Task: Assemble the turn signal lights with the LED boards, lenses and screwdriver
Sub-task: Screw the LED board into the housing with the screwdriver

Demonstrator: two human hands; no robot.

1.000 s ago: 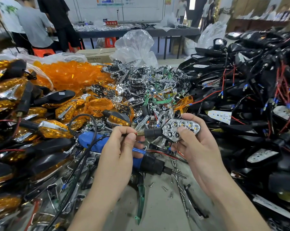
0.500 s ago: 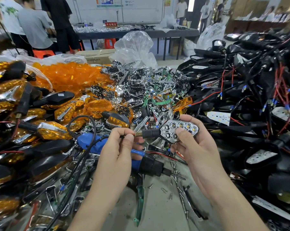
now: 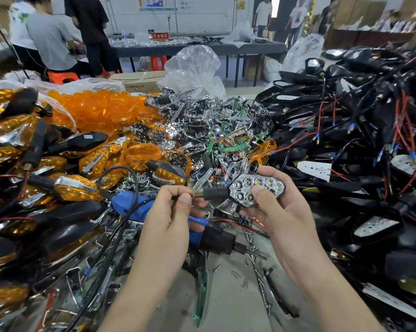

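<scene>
almost nothing has moved in the last second. the surface [image 3: 226, 305] carries the same heaps of orange lenses [image 3: 101, 111] and black housings [image 3: 369, 116], and the blue screwdriver [image 3: 130, 204] lies untouched under the hands. the right hand [image 3: 281, 212] still grips the lamp [image 3: 255, 188] above the surface, thumb on its open led face, with no lens fitted. the left hand [image 3: 168, 212] still pinches what seems a thin wire at the brass stem [image 3: 198, 194]. i judge the wire is being seated; the lens and screws come after.
</scene>
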